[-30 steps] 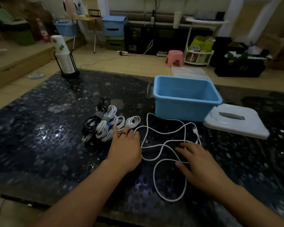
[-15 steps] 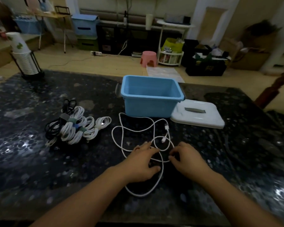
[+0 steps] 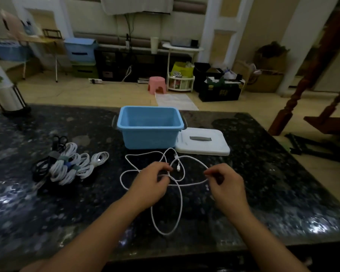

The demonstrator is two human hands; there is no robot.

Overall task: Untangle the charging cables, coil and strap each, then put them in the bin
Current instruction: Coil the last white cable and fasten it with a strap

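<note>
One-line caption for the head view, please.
Both hands pinch a loose white cable before the blue bin.

A single head-worn view looks forward and down from the near edge of the dark speckled stone table, close above the forearms reaching in from below. It faces the far side, where the open light-blue plastic bin sits centrally, with cluttered room floor beyond. No second view.

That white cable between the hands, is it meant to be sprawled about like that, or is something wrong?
The loose white cable lies in crossing loops on the table with no strap, unlike the strapped coils at left. The left hand and right hand pinch it. No damage shows.
</note>
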